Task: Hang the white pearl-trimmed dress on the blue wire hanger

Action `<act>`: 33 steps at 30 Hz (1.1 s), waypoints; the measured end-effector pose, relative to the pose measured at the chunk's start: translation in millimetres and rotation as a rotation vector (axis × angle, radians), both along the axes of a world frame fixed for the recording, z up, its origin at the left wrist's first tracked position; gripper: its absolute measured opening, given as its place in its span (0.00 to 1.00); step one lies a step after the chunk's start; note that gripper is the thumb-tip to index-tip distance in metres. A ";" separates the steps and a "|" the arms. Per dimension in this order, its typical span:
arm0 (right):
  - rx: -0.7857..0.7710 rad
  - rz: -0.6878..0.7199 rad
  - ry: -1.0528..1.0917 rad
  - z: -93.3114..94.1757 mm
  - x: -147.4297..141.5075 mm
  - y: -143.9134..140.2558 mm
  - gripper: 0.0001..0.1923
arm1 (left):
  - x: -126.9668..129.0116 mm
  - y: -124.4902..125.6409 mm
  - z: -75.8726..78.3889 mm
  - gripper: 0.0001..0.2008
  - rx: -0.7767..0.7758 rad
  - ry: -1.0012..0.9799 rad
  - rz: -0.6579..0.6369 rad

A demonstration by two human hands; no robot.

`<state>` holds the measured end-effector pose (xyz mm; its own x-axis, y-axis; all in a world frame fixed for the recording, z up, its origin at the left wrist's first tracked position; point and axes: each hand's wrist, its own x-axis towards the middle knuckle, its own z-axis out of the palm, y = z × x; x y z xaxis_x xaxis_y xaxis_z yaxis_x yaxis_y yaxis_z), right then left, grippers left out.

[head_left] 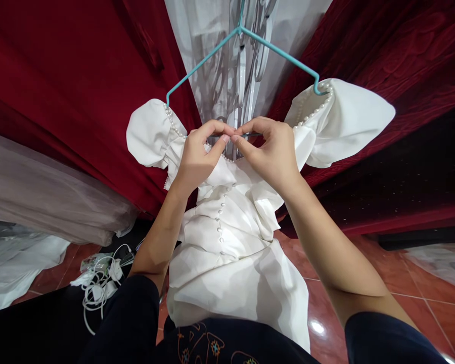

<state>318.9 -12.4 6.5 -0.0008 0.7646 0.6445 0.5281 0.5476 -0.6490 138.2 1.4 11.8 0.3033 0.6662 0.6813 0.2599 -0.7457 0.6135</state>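
- White cords (pixel 97 292) are lying in a tangle on the person's left, well apart from the hands.
- The white dress (pixel 238 247) is hanging straight ahead, its row of buttons (small and pale) facing the person.
- The left hand (pixel 199 156) and right hand (pixel 278 151) are meeting in front of its pearl-edged neckline, fingers (pixel 216 126) pinching closed, tips touching; whether they are gripping something tiny, I cannot tell.
- The blue hanger (pixel 239 30) is carrying the dress by its puff-sleeved shoulders.
- Red cloth (pixel 79 76) is hanging behind, on both sides.
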 end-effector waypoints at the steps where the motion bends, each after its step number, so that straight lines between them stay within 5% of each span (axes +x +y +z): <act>1: 0.016 -0.001 -0.009 -0.7 0.3 0.2 0.04 | 0.3 0.8 0.5 0.08 -0.002 0.000 -0.009; 18: -0.007 -0.003 0.037 1.9 -4.2 -0.9 0.07 | -4.3 4.7 0.8 0.11 0.025 0.016 -0.079; 27: -0.050 0.004 0.046 5.8 -9.8 -0.1 0.04 | -10.4 -3.0 -7.2 0.14 0.247 0.129 0.144; 33: -0.086 0.006 0.025 7.0 -12.1 -2.7 0.03 | -38.1 1.8 4.9 0.11 0.437 0.105 0.518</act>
<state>306.8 -15.1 13.5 0.0097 0.8173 0.5761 0.5085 0.4921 -0.7066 100.1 3.3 16.7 0.0982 0.4141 0.9049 0.6914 -0.6824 0.2372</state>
